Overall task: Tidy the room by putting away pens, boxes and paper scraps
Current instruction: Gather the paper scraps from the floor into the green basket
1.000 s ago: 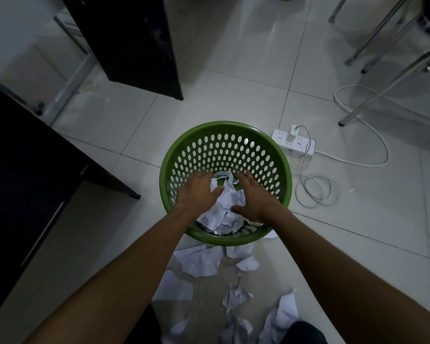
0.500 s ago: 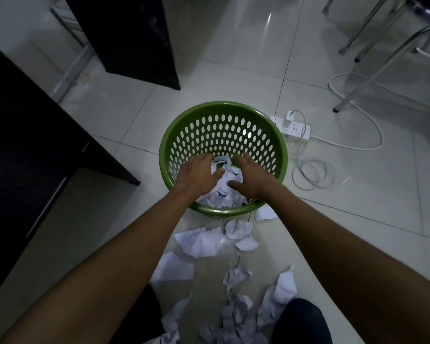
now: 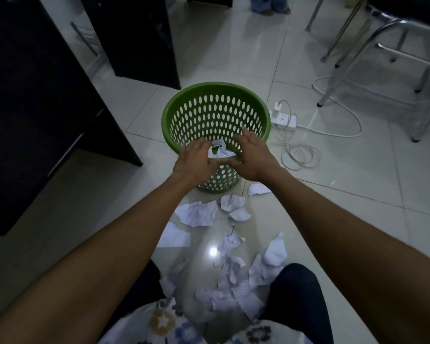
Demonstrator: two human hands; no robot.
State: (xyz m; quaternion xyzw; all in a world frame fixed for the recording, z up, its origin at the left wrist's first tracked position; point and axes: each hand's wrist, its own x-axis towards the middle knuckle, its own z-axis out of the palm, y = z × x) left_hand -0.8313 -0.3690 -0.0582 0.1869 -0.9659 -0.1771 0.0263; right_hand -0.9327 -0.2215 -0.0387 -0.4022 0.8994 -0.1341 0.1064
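Black furniture fills the left of the frame. At centre, a green perforated round plastic basket stands on the pale tiled floor. Over its near rim the left hand and right hand hover side by side, fingers loosely spread and holding nothing, likely having let paper drop. Torn white paper scraps show inside the basket between them. More white scraps litter the floor below centre, awaiting collection. A white power strip lies right of the basket.
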